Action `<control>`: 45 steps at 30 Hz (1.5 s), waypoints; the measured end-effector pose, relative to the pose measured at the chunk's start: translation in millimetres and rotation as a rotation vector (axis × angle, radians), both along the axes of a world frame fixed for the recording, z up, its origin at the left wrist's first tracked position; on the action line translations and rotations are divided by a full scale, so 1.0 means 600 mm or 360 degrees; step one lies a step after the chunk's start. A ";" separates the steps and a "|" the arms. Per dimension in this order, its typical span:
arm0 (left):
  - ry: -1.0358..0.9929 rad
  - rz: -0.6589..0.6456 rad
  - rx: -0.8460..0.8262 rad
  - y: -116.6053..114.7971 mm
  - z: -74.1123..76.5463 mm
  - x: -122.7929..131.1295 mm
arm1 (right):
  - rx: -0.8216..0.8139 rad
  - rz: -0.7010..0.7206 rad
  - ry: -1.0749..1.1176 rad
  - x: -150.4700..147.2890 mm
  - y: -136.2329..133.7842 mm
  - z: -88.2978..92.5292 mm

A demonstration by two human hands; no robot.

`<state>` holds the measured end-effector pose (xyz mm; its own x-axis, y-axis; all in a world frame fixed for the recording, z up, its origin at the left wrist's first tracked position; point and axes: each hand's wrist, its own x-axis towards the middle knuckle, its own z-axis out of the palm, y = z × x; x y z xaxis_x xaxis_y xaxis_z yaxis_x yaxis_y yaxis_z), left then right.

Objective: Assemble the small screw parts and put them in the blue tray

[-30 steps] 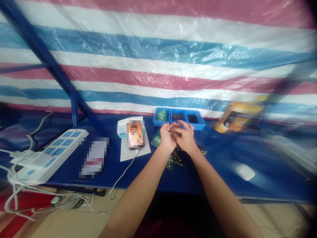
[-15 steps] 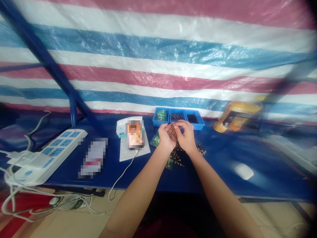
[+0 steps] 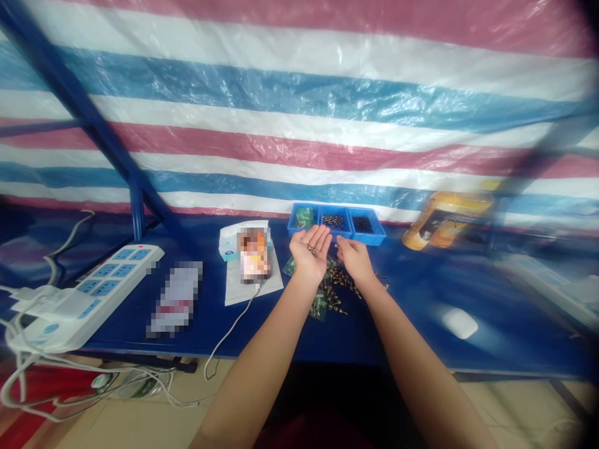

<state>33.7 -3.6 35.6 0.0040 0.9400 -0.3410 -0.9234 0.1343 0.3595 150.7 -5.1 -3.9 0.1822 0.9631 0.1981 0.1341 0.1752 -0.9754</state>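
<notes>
My left hand (image 3: 306,254) lies palm up, with a few small metal fasteners (image 3: 314,251) resting on it. My right hand (image 3: 354,260) hangs just to its right, fingers loosely curved, with nothing visible in them. Below both hands, a loose heap of small brass-and-dark fasteners (image 3: 336,287) lies on the blue table (image 3: 397,330), beside small green plastic bags (image 3: 319,307). Just beyond my hands stands a blue three-compartment tray (image 3: 337,225) holding a green bag and small dark parts.
Left of my hands are a blurred phone (image 3: 254,254) on white paper, a blurred packet (image 3: 175,299), and a white power strip (image 3: 93,296) with tangled cables. To the right are a white oval object (image 3: 460,323) and a yellow jar (image 3: 447,219). A striped tarp hangs behind.
My hands have parted from their fingertips-together position. The left has turned palm up with the small fasteners lying on it, and the right has moved rightward.
</notes>
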 end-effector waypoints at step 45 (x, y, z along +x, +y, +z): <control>0.0100 -0.0015 -0.0067 0.000 -0.004 0.008 | 0.0601 0.0124 -0.1094 -0.015 -0.020 0.010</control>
<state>38.6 -3.5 33.0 -0.0100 0.9249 -0.3801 -0.8980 0.1590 0.4104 142.0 -17.3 2.3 -0.1649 0.8132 0.5581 0.6592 0.5118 -0.5510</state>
